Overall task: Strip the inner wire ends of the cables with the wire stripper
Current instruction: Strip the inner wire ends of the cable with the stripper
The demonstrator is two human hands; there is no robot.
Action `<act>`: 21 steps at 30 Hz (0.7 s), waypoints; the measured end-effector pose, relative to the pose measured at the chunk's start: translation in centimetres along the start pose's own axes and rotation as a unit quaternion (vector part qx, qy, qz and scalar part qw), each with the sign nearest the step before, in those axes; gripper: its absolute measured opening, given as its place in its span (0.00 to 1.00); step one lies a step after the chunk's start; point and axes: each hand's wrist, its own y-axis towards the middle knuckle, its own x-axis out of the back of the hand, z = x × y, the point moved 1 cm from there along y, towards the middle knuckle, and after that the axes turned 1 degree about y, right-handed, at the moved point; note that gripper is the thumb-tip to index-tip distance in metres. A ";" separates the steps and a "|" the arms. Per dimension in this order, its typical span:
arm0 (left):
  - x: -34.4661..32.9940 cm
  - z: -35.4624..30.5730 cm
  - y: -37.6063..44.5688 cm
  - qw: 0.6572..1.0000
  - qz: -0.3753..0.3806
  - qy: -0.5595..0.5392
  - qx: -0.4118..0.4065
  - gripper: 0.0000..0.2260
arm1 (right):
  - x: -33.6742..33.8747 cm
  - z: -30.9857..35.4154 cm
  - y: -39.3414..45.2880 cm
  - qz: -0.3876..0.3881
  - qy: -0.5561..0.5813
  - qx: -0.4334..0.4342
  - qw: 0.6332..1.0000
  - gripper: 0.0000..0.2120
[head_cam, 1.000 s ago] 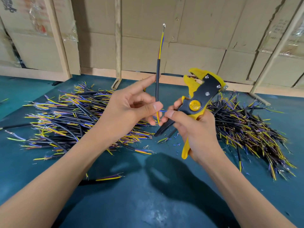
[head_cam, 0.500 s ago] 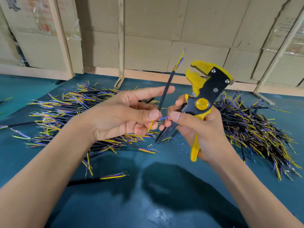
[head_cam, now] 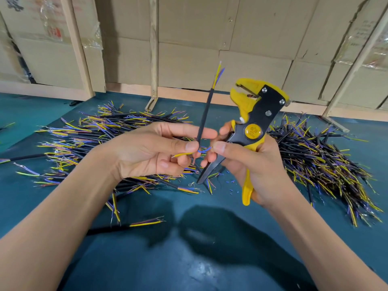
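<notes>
I see left hand [head_cam: 155,152] pinching black cable [head_cam: 204,116] — long axis near upright, leaning right. Right hand [head_cam: 247,162] wraps wire stripper [head_cam: 255,124], fingertips pinching blue inner wire [head_cam: 204,149] at cable's lower end. Stripper head sits above-right of that wire — I judge wire must swing up to it.

hands [head_cam: 151,152] raised (fingertips close), both gripping

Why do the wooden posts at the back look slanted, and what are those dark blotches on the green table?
Head view: wide-angle lens tilts the posts outward; the blotches are shadows of the left hand and right hand with the wire stripper.
</notes>
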 end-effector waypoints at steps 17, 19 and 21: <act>-0.1 -0.1 1.3 0.967 -0.201 -0.002 -0.157 0.15 | -0.6 -2.5 -0.5 -0.098 -0.033 0.005 0.995 0.04; -0.4 0.0 1.4 0.969 -0.202 0.010 -0.145 0.15 | -0.5 -2.0 -0.3 -0.108 -0.052 0.036 0.992 0.05; -0.7 0.2 1.6 0.969 -0.209 0.026 -0.129 0.16 | -0.3 -1.5 -0.2 -0.114 -0.061 0.054 0.990 0.07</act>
